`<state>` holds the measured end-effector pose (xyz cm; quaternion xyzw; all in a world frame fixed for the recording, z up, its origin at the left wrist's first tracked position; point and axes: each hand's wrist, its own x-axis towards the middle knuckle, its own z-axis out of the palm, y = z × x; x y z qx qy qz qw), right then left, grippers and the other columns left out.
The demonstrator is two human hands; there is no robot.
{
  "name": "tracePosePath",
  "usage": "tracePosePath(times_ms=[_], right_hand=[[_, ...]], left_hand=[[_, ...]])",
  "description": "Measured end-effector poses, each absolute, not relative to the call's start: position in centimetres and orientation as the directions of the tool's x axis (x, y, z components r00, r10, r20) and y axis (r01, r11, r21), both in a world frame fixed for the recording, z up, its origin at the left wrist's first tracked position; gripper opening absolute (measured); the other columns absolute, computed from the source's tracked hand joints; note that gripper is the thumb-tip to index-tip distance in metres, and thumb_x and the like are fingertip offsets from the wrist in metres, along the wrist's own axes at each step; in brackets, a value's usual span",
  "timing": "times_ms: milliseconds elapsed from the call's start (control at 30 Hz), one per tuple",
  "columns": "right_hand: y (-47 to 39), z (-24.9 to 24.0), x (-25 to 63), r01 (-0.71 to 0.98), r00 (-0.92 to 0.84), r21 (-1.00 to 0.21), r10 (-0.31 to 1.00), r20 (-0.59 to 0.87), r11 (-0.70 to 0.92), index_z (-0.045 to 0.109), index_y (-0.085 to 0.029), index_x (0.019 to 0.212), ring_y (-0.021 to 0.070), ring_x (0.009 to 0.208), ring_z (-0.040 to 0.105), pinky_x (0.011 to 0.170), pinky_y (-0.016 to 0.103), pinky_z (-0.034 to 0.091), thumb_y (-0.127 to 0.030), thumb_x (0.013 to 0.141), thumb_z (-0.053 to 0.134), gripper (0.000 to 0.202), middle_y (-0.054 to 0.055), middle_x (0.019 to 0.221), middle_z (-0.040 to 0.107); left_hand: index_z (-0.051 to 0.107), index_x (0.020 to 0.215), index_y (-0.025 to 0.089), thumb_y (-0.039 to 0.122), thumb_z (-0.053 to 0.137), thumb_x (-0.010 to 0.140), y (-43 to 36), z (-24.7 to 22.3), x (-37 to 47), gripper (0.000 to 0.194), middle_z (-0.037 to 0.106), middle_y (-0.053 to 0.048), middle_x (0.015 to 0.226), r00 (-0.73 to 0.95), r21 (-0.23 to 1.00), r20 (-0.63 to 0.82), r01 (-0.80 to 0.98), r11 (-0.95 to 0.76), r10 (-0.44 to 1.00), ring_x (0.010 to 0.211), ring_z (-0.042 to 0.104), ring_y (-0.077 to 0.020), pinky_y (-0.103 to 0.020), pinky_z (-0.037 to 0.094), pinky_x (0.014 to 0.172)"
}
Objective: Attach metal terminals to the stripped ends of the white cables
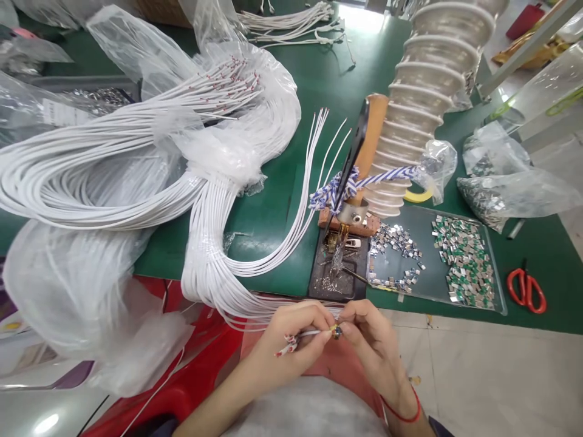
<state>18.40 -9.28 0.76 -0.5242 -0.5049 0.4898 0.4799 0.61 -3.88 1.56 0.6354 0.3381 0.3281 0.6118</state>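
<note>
My left hand (298, 331) is closed around several white cables (304, 334), whose red-tipped ends stick out to the left of its fingers. Between the fingertips of both hands sits a small yellow-and-dark piece (336, 332) at the end of a cable. My right hand (371, 337) pinches this piece from the right, its thumb and forefinger closed; exactly how the piece meets the cable is hidden. Just behind the hands, a long bundle of white cables (214, 243) hangs over the table edge.
A wooden-handled soldering iron (373, 133) is tied with blue-and-white cord above a black tray (319, 282). A clear tray (423, 291) holds metal connectors. Red scissors (526, 291) lie at right. A ribbed hose (428, 85) stands behind. A red chair (200, 364) is at left.
</note>
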Motion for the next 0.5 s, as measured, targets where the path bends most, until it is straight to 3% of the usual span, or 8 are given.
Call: tracePosePath(times_ms=[267,400,500], right_hand=[[-9.4,0.9,18.4,-0.030,0.010,-0.999,1.000,0.023,0.023,0.067,-0.030,0.101,0.0097,0.067,0.061,0.064,0.015,0.052,-0.031,0.101,0.061,0.006,-0.003,0.081,0.067],[-9.5,0.8,19.0,0.038,-0.011,-0.998,0.999,0.042,0.042,0.066,-0.030,0.101,0.0104,0.063,0.059,0.060,0.016,0.051,-0.027,0.102,0.059,0.008,-0.004,0.077,0.065],[-9.6,1.1,20.7,0.189,-0.034,-0.979,0.997,0.075,0.080,0.066,-0.029,0.101,0.0108,0.063,0.060,0.059,0.017,0.049,-0.020,0.101,0.058,0.013,-0.003,0.079,0.068]], left_hand=[[0.062,0.075,0.016,0.010,0.062,0.092,-4.2,1.5,0.2,0.018,0.071,-0.001,0.083,0.583,0.999,0.032,-0.038,-0.012,0.812,0.074,0.064,-0.0112,-0.019,0.047,0.073],[0.065,0.085,0.016,0.021,0.053,0.102,-3.9,1.7,0.1,0.022,0.069,-0.004,0.090,0.707,1.000,-0.017,0.003,0.022,0.707,0.085,0.064,-0.0145,-0.022,0.047,0.083],[0.070,0.091,0.016,0.030,0.043,0.108,-3.7,1.6,0.5,0.034,0.070,-0.007,0.098,0.739,0.998,-0.066,0.044,0.050,0.670,0.094,0.065,-0.0169,-0.024,0.046,0.089]])
